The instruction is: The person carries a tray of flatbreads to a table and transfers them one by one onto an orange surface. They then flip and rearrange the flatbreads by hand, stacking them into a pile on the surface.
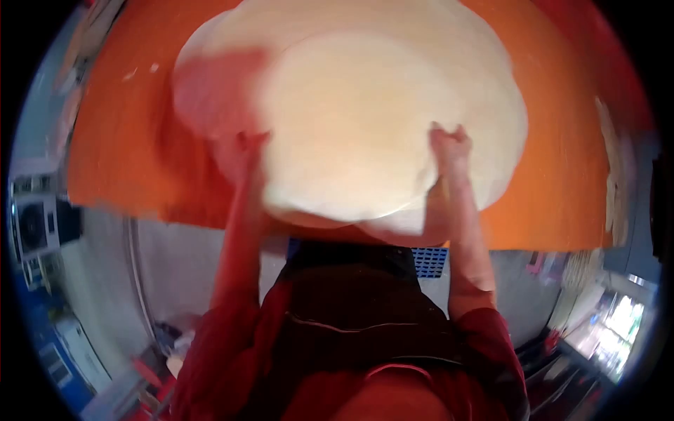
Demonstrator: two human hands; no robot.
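A large, thin, pale round sheet, which looks like dough (351, 119), is at the centre, above more pale round sheets (495, 112) spread on the orange table (562, 175). My left hand (251, 144) is at its left edge, blurred, with the fingers closed on the rim. At the right edge my right hand (451, 144) has its fingers curled in and pinches the sheet's rim. The near edge of the sheet hangs between my two forearms, close to the table's front edge. A reddish shadow falls on the lower sheets at the left.
Below the table's front edge a blue crate (430, 262) shows beside my dark apron (351, 302). A speaker-like device (35, 224) stands at the far left. Whitish strips (612, 175) lie along the table's right edge.
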